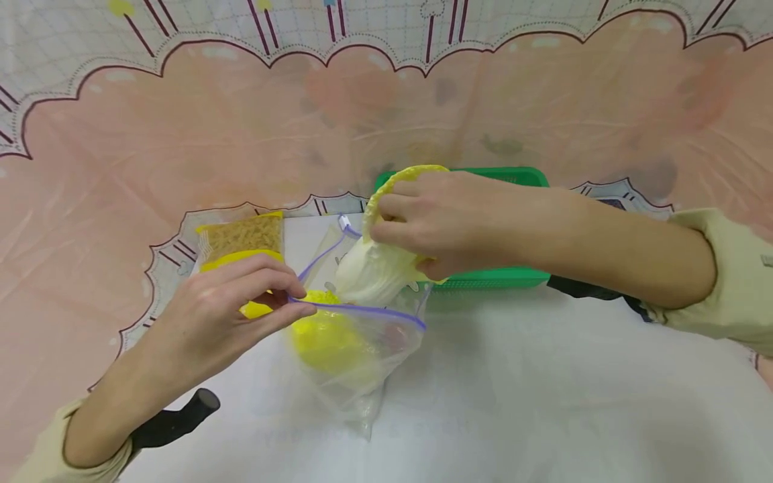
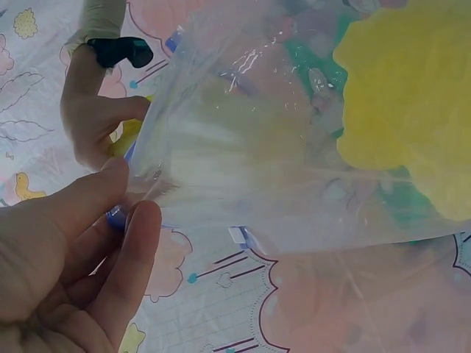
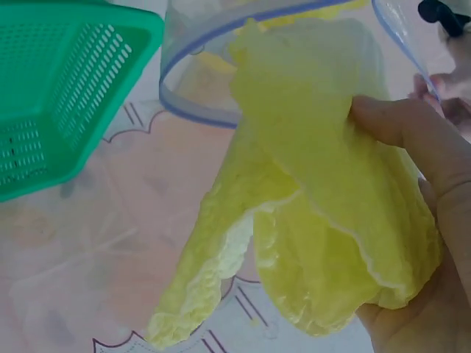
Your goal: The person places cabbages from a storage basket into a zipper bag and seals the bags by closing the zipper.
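My left hand pinches the purple zip edge of a clear zip bag, also seen in the left wrist view. A yellow leaf-like piece lies inside the bag, its lobed edge showing through the plastic in the left wrist view. In my right hand I grip several napa cabbage leaves, yellow at the frilled ends with a white base. The white base points down into the bag's mouth. My right thumb presses on the leaves in the right wrist view.
Behind the right hand stands a green plastic basket with slotted walls. A yellow packet of small tan pieces lies at the left, partly behind the left hand. White sheeting covers the near table, over a patterned pink cloth.
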Demonstrator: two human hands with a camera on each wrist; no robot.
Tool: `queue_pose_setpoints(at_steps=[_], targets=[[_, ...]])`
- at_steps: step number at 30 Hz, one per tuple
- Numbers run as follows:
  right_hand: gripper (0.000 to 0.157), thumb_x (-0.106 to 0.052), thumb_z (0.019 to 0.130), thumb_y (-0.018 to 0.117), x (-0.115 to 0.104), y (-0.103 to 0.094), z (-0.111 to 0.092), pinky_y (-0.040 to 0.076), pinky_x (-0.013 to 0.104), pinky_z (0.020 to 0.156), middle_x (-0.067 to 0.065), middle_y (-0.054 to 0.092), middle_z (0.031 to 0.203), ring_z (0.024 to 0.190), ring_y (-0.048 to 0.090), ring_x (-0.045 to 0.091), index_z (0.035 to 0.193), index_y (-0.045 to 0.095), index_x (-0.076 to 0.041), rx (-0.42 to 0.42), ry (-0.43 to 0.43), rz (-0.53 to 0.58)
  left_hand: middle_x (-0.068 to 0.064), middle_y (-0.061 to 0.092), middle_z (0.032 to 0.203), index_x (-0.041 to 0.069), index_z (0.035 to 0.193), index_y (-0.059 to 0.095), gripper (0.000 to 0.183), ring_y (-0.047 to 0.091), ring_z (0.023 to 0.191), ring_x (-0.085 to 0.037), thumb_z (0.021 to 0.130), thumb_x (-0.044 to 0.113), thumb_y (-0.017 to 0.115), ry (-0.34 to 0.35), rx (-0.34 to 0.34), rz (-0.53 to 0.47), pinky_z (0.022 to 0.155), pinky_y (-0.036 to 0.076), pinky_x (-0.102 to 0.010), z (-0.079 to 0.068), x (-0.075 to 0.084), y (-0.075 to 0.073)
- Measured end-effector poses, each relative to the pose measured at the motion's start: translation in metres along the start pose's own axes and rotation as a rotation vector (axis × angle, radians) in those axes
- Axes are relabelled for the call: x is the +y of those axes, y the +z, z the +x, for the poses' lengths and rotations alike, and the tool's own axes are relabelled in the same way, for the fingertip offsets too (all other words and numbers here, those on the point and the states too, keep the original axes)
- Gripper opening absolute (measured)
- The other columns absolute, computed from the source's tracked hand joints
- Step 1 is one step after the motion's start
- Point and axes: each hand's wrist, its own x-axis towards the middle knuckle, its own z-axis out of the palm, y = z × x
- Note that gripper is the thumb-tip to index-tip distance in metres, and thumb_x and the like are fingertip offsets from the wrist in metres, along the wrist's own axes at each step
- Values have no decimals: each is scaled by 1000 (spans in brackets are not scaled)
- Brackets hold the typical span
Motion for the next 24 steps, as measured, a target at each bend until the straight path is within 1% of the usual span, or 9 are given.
queue_pose_setpoints(at_steps=[3, 5, 8, 10, 12, 15, 18, 22, 24], targets=[[35, -13, 80, 70, -3, 3, 5, 51, 37, 94, 5, 62, 116, 109, 58, 25, 114, 59, -12, -38, -26, 10, 11, 64, 84, 16, 85, 70, 25, 57, 76, 9, 67, 12, 87, -2, 1, -12, 70, 49, -5, 2, 0, 1], [31, -11, 82, 66, -5, 3, 9, 51, 36, 93, 5, 62, 113, 108, 58, 24, 112, 60, -12, -39, -53, 6, 11, 64, 83, 16, 84, 70, 25, 56, 76, 10, 66, 12, 87, 8, 14, -19, 70, 49, -5, 3, 0, 2], [26, -7, 84, 61, -8, 3, 16, 50, 35, 94, 6, 63, 110, 108, 59, 24, 109, 59, -10, -31, -96, -28, 12, 64, 82, 15, 84, 69, 20, 55, 77, 11, 74, 23, 84, 18, 25, -31, 72, 49, -4, 4, 0, 4], [25, -8, 84, 62, -10, 4, 20, 49, 35, 96, 6, 62, 110, 110, 59, 24, 109, 58, -9, -39, -123, -54, 11, 64, 82, 14, 84, 69, 19, 55, 76, 11, 74, 24, 83, 28, 33, -39, 72, 50, -5, 4, 0, 4], [27, -14, 85, 66, -12, 4, 25, 48, 34, 99, 7, 62, 114, 113, 58, 26, 110, 58, -8, -73, -151, -79, 11, 63, 82, 14, 84, 69, 20, 55, 76, 11, 74, 23, 84, 31, 37, -40, 72, 50, -5, 4, 0, 4], [31, -21, 85, 70, -16, 8, 32, 46, 33, 104, 8, 61, 117, 117, 57, 27, 111, 59, -7, -141, -193, -80, 11, 63, 82, 14, 84, 68, 24, 55, 76, 10, 68, 12, 86, 16, 31, -37, 73, 49, -5, 3, 0, 3], [24, -16, 89, 65, -20, 14, 37, 48, 32, 102, 8, 61, 115, 114, 56, 26, 111, 62, -7, -179, -224, -71, 12, 63, 83, 16, 85, 69, 24, 56, 77, 10, 68, 14, 86, -6, 18, -34, 73, 49, -4, 3, 2, 2], [19, -3, 93, 55, -21, 16, 37, 50, 30, 95, 8, 60, 110, 106, 57, 24, 109, 64, -7, -120, -260, -100, 12, 62, 82, 16, 84, 68, 26, 55, 76, 11, 67, 13, 87, 4, 28, -41, 73, 49, -4, 3, 2, 3], [18, -4, 93, 54, -20, 14, 38, 50, 30, 95, 7, 60, 110, 106, 56, 24, 108, 63, -7, -80, -260, -108, 12, 62, 82, 15, 84, 68, 27, 55, 76, 11, 66, 12, 87, 18, 41, -46, 72, 49, -5, 3, 2, 3]])
